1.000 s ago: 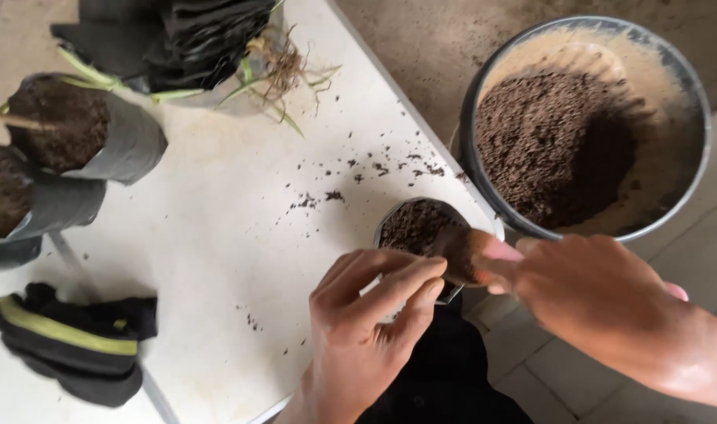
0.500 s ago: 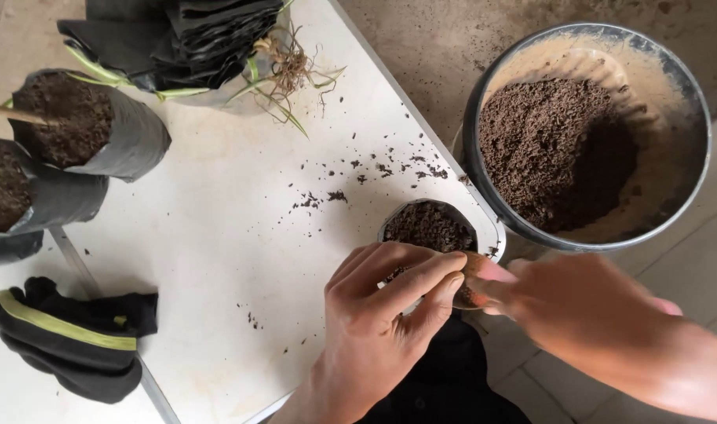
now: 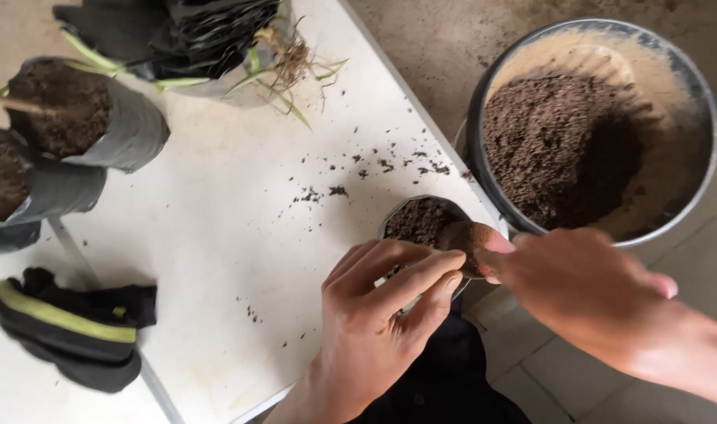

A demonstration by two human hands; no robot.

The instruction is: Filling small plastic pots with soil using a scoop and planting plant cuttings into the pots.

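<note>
At the table's (image 3: 217, 235) near right edge, the left hand (image 3: 382, 302) wraps the small soil-filled bag (image 3: 417, 224), nearly full; the right hand (image 3: 578, 290) clamps a soil-caked scoop (image 3: 464, 239) over it.

pot (image 3: 421, 224) at table (image 3: 217, 259) edge | soil tub (image 3: 594, 126) right of it

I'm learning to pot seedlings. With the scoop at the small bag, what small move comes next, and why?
Probably tip the scoop in the right hand to drop its soil into the small bag, which the left hand steadies at the table edge.
</note>
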